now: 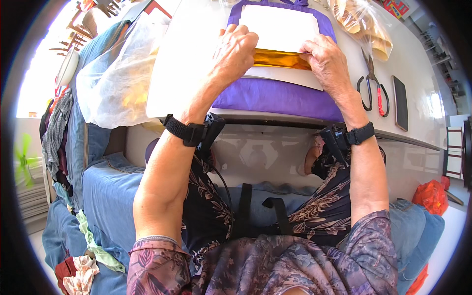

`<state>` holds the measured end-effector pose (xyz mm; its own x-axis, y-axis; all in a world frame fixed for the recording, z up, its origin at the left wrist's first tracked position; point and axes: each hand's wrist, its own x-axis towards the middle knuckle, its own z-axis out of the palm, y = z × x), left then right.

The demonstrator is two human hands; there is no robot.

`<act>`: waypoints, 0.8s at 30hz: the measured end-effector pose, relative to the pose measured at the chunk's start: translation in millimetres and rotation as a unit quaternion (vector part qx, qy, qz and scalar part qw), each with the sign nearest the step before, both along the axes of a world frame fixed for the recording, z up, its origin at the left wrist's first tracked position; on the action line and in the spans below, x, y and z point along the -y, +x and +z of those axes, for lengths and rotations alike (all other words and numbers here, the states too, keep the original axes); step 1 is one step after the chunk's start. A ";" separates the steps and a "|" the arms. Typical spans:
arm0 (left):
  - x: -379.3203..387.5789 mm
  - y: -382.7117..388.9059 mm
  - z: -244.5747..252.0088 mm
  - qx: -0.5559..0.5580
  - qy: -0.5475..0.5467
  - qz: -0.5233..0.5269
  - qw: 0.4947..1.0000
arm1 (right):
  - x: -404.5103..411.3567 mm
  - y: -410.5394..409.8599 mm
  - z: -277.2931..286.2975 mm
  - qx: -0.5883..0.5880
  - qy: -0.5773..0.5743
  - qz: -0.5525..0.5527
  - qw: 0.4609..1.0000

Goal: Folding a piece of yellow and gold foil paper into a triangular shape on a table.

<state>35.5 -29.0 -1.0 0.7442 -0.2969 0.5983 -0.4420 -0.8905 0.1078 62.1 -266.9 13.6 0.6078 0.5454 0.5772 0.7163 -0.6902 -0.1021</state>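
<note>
A shiny gold foil strip (282, 59) lies across a stack of white paper (278, 27) in front of me. My left hand (238, 46) is curled over the strip's left end, its fingertips hidden from view. At the other end, my right hand (324, 55) pinches the strip between thumb and fingers. More white sheets show just below the foil. Beneath the paper is a purple cloth bag (276, 97), spread flat along the table's near edge with its handles at the far side.
Scissors with red wrapping on one handle (372, 88) and a phone (400, 103) lie at the right of the white table (420, 125). Beyond them is a clear plastic bag of brown paper pieces (368, 29). A translucent plastic bag (114, 84) sits left, beside denim-covered seating (110, 188).
</note>
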 end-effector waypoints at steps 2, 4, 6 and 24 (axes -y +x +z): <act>-1.8 -1.4 -1.2 -0.003 -0.005 -0.008 1.000 | -0.6 -2.3 1.1 -0.002 0.007 0.008 1.000; -1.2 -3.7 0.7 0.005 -0.017 -0.020 1.000 | 0.0 -3.0 0.5 0.001 0.007 0.008 1.000; -2.0 -4.7 0.4 0.013 -0.029 -0.030 0.999 | 0.7 -4.1 1.0 0.004 0.007 0.008 1.000; -7.7 -10.6 -4.3 -0.025 -0.015 -0.062 0.998 | 9.3 -12.7 7.1 -0.039 -0.026 0.053 0.998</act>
<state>24.8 -21.3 -5.3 0.7321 -0.3713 0.5711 -0.5421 -0.8253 0.1582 49.4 -276.1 20.6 0.5878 0.6363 0.4996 0.7763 -0.6175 -0.1269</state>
